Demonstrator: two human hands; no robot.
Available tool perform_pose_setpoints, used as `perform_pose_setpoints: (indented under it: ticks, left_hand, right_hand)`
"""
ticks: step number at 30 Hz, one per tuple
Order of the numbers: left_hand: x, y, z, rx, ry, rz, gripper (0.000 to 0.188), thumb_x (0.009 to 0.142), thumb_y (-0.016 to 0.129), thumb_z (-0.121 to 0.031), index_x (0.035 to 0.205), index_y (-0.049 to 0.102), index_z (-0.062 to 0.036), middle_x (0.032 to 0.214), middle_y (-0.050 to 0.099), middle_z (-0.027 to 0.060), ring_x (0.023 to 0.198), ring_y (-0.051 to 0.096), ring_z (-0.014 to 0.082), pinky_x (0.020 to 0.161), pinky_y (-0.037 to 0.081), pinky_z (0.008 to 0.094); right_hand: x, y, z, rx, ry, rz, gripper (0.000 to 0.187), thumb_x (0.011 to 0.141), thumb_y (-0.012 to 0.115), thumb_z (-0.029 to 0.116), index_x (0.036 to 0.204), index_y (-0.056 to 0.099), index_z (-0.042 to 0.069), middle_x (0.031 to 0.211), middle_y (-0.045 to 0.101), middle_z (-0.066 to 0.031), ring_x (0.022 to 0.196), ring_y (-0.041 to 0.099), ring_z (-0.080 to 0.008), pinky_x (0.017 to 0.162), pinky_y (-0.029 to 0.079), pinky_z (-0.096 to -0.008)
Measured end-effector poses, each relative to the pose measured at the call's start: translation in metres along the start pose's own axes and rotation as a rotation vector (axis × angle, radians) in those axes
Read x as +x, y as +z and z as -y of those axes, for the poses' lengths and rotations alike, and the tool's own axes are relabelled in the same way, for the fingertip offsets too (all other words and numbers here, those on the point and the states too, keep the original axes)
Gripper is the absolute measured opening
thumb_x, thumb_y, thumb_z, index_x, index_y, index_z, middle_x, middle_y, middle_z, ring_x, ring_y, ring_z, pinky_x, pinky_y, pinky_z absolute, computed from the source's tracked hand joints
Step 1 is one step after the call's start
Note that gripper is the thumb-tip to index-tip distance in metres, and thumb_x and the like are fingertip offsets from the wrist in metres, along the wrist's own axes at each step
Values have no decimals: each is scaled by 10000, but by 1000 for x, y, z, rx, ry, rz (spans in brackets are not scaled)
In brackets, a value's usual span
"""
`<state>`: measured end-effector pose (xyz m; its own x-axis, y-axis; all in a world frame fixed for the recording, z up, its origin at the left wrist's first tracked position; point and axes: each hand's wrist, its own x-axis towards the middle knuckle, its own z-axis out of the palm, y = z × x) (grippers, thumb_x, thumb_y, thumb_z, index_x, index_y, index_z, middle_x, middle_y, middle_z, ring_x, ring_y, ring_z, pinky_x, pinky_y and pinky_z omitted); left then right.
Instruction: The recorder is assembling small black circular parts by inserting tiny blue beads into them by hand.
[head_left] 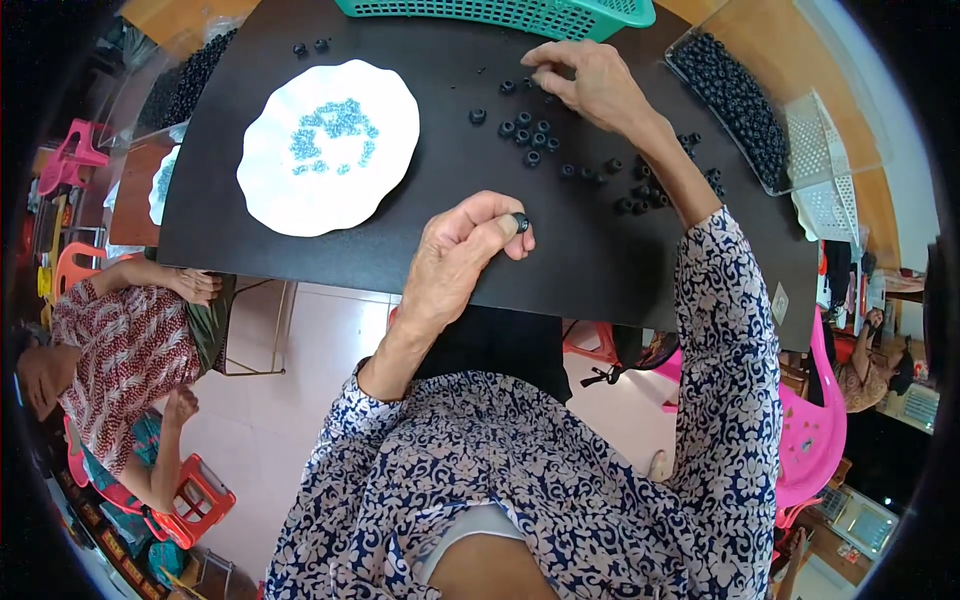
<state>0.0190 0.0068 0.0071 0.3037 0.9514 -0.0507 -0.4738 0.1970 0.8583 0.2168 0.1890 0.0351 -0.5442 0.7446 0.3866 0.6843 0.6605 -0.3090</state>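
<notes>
My left hand [455,255] is closed, pinching a small black round part [522,222] with a hollow end between thumb and fingers, just above the table's near edge. Further off to the right, my right hand [597,88] is palm down over the dark table [380,255], its thumb and forefinger stretched leftward and slightly apart. Below its fingertips, loose black parts [523,136] of the same kind are scattered. More of them [640,190] lie under and beside my right forearm. A white scalloped plate [270,165] to the left carries many tiny shiny pieces [335,130].
A green plastic basket [500,14] stands at the far edge. On the right, a clear bin [735,110] is full of black parts, beside a white perforated basket [822,165]. At left sits another person [130,350] near a red stool [195,500]. A pink chair [810,440] is at right.
</notes>
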Motion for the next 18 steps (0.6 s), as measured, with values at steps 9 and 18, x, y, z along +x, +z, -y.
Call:
perform_pose_setpoints:
  ticks: [9,18]
  left_hand:
    - [0,0,2,25,1,-12,166,937,534,-107,963,644,15,813,639,33,766,573,75,770,469,230]
    - [4,-6,0,-124,33,-61,174,941,516,-83,1012,604,49,829,625,84,785,593,122,751,480,234]
  right_hand:
    - [-2,12,2,-155,-76,13,185,790,678,133,961,712,72,811,681,-89,758,660,-248,711,510,-369]
    - [-68,-6,86,974,368,-153,192,894,628,36,1071,655,-32,955,682,-64,890,665,-123,811,518,-224]
